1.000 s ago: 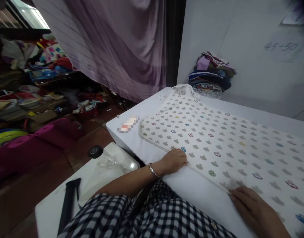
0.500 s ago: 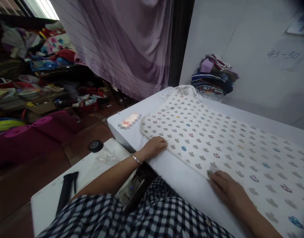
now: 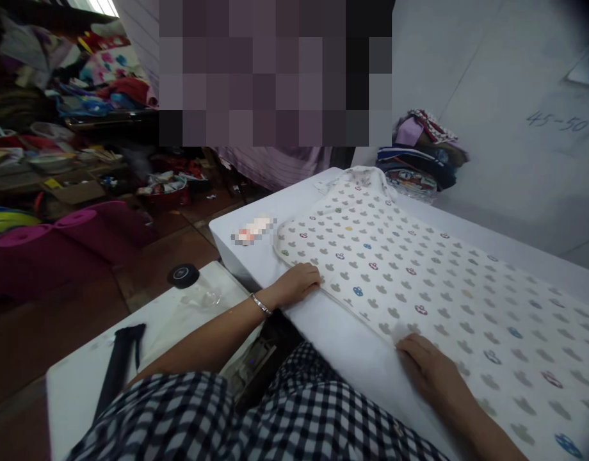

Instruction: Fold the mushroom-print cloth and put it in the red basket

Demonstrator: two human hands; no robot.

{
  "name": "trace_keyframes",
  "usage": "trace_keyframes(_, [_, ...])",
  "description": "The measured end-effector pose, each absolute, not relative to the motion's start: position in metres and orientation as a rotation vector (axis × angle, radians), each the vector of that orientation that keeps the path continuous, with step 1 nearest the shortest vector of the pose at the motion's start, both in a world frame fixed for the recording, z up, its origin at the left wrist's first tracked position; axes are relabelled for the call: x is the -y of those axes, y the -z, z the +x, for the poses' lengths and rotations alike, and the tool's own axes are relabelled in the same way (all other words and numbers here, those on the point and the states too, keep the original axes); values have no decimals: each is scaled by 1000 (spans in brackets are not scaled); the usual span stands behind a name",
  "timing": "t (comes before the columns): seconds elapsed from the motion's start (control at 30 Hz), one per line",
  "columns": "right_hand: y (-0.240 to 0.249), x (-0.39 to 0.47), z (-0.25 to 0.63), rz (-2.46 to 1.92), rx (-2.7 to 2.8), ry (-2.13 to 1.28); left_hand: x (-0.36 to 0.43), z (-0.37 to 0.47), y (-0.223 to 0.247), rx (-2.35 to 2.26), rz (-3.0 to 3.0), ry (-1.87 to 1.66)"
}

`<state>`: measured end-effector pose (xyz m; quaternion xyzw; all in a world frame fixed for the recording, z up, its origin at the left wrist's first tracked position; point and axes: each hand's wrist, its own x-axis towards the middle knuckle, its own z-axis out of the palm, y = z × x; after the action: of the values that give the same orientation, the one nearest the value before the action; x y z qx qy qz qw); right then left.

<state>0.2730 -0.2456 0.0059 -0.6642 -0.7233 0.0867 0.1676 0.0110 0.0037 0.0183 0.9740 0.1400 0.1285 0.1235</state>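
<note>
A white cloth pad (image 3: 385, 250) printed with grey mouse-head shapes and small coloured motifs lies spread over a white-covered table (image 3: 323, 323). Its rounded corner is at the left, and the far end is bunched up. My left hand (image 3: 299, 282) has its fingers curled on the pad's near edge, close to that corner. Farther right, my right hand (image 3: 429, 362) pinches the same edge between thumb and fingers. The cloth just by those fingertips looks blurred.
A lower white table (image 3: 164, 326) at my left carries a black round object (image 3: 184, 275), clear plastic and a long black item (image 3: 119, 358). Folded fabrics (image 3: 419, 153) are stacked by the wall. Pink rolls (image 3: 73, 243) and cluttered boxes stand at the left.
My right hand has shifted slightly left along the pad's edge. My left hand stays at nearly the same spot. The view has turned a little.
</note>
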Motion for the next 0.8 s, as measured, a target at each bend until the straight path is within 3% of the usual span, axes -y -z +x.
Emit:
trace_keyframes(0.2, [-10, 242, 267, -1892, 2080, -258, 1, 10, -18, -431, 2862, -396])
trace_keyframes(0.4, [9, 203, 256, -1854, 2088, -37, 2, 13, -16, -424, 2950, -398])
trace_keyframes(0.8, [7, 159, 226, -1808, 2192, -50, -9, -3, -10, -608, 2932, -489])
